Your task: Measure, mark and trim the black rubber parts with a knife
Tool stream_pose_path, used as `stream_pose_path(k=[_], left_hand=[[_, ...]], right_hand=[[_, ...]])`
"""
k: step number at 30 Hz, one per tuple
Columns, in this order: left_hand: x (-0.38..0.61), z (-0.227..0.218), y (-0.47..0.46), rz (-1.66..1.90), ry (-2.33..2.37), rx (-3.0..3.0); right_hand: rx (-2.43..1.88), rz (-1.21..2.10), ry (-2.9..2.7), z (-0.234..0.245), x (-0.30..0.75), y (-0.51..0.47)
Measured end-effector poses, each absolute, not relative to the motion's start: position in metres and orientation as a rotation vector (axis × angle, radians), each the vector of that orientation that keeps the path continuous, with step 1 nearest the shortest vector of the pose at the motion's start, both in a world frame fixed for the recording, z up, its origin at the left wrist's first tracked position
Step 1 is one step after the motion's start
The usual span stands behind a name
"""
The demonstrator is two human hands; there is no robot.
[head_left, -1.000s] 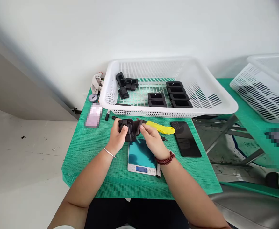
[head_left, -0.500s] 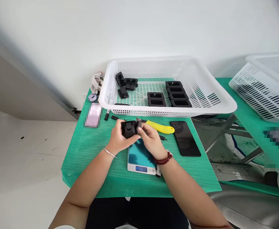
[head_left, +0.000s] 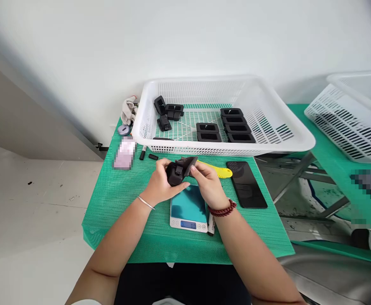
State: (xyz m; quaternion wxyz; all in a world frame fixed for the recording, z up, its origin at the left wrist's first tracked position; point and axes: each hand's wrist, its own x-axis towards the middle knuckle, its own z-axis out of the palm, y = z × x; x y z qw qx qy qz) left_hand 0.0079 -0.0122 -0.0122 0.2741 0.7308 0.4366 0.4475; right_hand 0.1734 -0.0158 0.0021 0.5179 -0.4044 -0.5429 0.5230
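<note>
Writing: the display (head_left: 188,225) of the digital kitchen scale (head_left: 188,205), below the grip and toward the wearer, shows what look like zeros; any decimal point is too small to confirm. Its button symbols and the print on the white-barrelled marker (head_left: 211,224), just beside the scale under the right wrist, are illegible at this size.

Grip: the left hand (head_left: 159,183) wraps a black molded housing (head_left: 174,174), fingers on the far side, thumb extended along the near side. The right hand (head_left: 207,181) pinches a thin dark flap (head_left: 190,164) between thumb and fingers at the housing's right; whether flap and housing are one piece cannot be told. The housing sits between the hands, tilted, above the scale's far edge.

Around the grip: yellow utility knife (head_left: 222,171) just beyond the right hand, partly hidden; black smartphone (head_left: 247,185) to its right; white plastic basket (head_left: 281,112) beyond, bearing similar black housings (head_left: 238,128).
</note>
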Motion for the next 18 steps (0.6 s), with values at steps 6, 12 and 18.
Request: stream_pose_path(k=[6, 12, 18], left_hand=[[0.002, -0.001, -0.006, 1.317, 1.152, 2.196], [0.001, 0.005, -0.008, 1.305, 1.099, 2.263], [-0.002, 0.001, -0.005, 1.426, 1.090, 2.209]], right_hand=[[-0.964, 1.269, -1.229, -0.003, 0.178, -0.013], [-1.019, 1.269, -1.222, 0.001, 0.178, -0.013], [-1.048, 1.318, -1.394, 0.004, 0.181, -0.013]])
